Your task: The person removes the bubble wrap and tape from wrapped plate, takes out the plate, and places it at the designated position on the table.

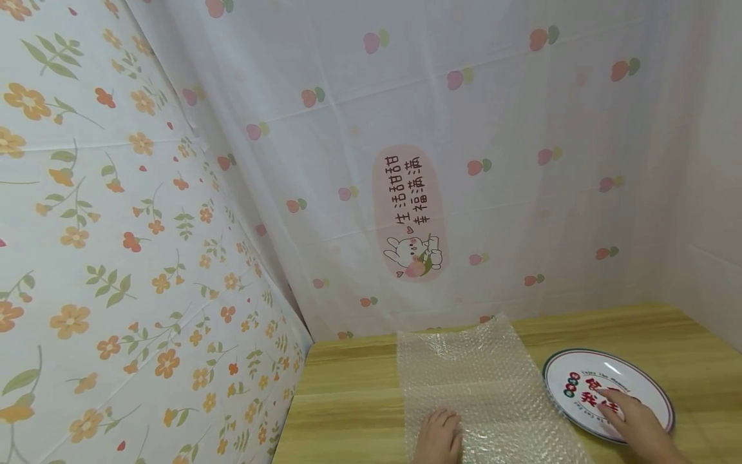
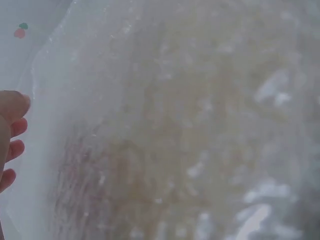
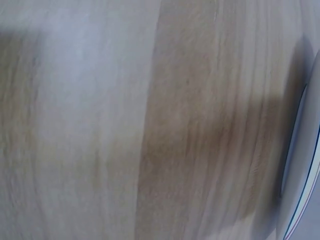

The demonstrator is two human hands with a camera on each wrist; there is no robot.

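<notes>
A sheet of clear bubble wrap (image 1: 481, 386) lies on the wooden table, its far end slightly raised. On its near part rests my left hand (image 1: 438, 437), fingers bent a little; the left wrist view shows its fingertips (image 2: 17, 150) beside the wrap (image 2: 175, 125). Right of the sheet sits an oval white plate (image 1: 585, 370) with a dark rim and red and green lettering, its left edge beside the wrap. My right hand (image 1: 640, 428) reaches over the plate's face, fingers extended; whether they touch it cannot be told. Only the plate's side (image 3: 302, 165) shows in the right wrist view.
The wood-grained table (image 1: 342, 399) extends left and right of these things. A white curtain (image 1: 348, 129) with fruit prints hangs behind it. A flower-patterned sheet (image 1: 145, 258) borders the left side, and a pale curtain (image 1: 715, 193) the right.
</notes>
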